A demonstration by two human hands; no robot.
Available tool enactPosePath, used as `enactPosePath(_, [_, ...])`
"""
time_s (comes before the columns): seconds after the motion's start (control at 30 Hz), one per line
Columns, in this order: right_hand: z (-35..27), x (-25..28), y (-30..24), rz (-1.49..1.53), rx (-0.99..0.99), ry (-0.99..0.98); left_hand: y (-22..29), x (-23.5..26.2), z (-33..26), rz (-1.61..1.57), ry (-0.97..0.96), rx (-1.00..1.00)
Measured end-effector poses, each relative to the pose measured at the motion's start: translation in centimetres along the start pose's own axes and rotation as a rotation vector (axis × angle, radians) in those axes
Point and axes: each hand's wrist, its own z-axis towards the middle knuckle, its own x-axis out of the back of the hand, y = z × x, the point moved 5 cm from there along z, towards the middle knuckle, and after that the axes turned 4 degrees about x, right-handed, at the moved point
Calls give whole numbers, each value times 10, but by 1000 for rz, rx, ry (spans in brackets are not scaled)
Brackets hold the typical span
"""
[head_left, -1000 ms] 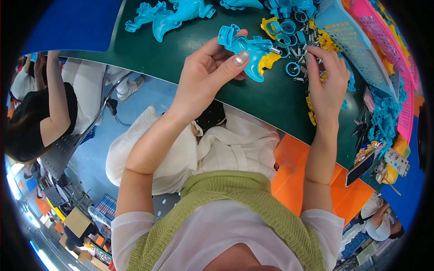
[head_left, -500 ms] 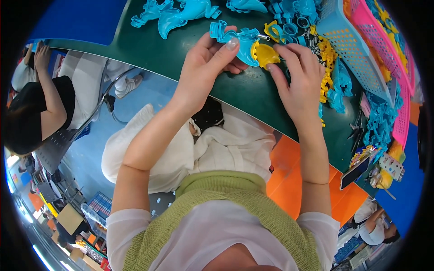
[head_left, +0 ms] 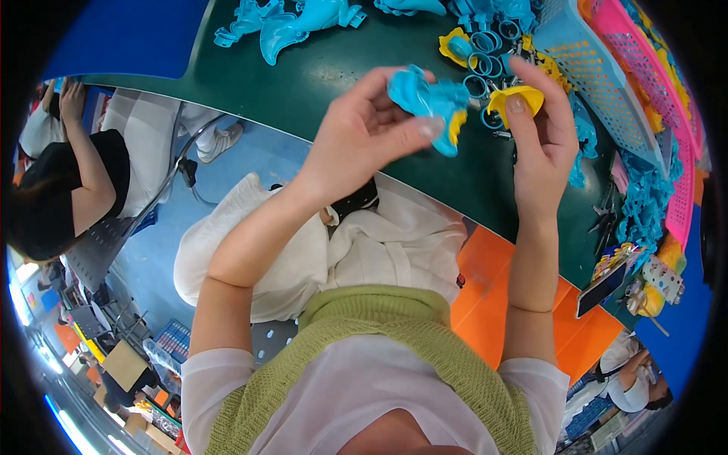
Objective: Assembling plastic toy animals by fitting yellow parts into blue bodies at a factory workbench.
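My left hand [head_left: 383,125] is closed around a blue plastic toy part [head_left: 426,97], held above the green tabletop; a bit of yellow plastic shows along its right edge. To the right, my right hand [head_left: 542,136] pinches a yellow cup-shaped plastic piece [head_left: 517,105] between thumb and fingers, apart from the blue part. Beyond the hands lie several blue rings [head_left: 481,62] and another yellow piece [head_left: 453,47] with something blue inside it. Small metal pieces are scattered around the rings, partly hidden by my right hand.
Several blue shell-like parts [head_left: 303,26] lie at the far side of the table. On the right stand a light-blue perforated basket [head_left: 595,76] and a pink one [head_left: 644,68]. Heaped blue parts [head_left: 641,205] and a phone [head_left: 601,290] are along the right edge. Another person [head_left: 83,167] sits at left.
The yellow piece has come away from the blue part and moved right in my right hand. My left hand has turned the blue part and shifted slightly right.
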Motion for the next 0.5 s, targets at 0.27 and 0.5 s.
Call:
enactPosePath(0.27, [-7, -10, -7, 340, -63, -136, -9, -18, -10, 153, -120, -3])
enactPosePath(0.5, [-11, -19, -14, -141, 74, -221, -10, -15, -10, 38, -89, 46])
